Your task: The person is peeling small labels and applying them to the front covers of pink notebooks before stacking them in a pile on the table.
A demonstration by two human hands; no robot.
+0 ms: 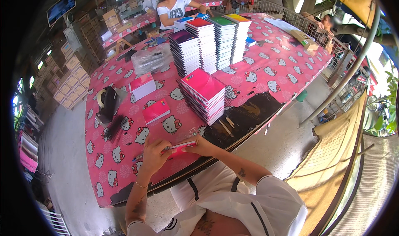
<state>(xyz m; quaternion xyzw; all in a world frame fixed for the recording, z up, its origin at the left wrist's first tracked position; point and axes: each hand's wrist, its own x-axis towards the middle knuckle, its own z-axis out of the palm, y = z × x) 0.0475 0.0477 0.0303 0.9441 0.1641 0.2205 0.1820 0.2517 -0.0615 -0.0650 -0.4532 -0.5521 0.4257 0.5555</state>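
Note:
Close to the table's front edge, my left hand (156, 153) and my right hand (200, 146) grip a pink spiral notebook (180, 149) between them. It is tilted, with its page edges facing up. Just beyond my hands a small stack of pink notebooks (156, 111) lies flat, and a thicker pink stack (142, 85) sits behind it. To the right of these rises a tall pile of pink spiral notebooks (203, 94). Several taller piles stand farther back, with a purple top (183, 37), a red top (198, 23), a green top (221, 21) and a yellow top (237, 18).
A black tape dispenser (109, 103) stands on the left of the pink patterned table (266, 61). Clear plastic wrap (152, 60) lies behind the small stacks. The cover is torn at a dark patch (249, 113) near the front edge. A co-worker (176, 9) stands across the table.

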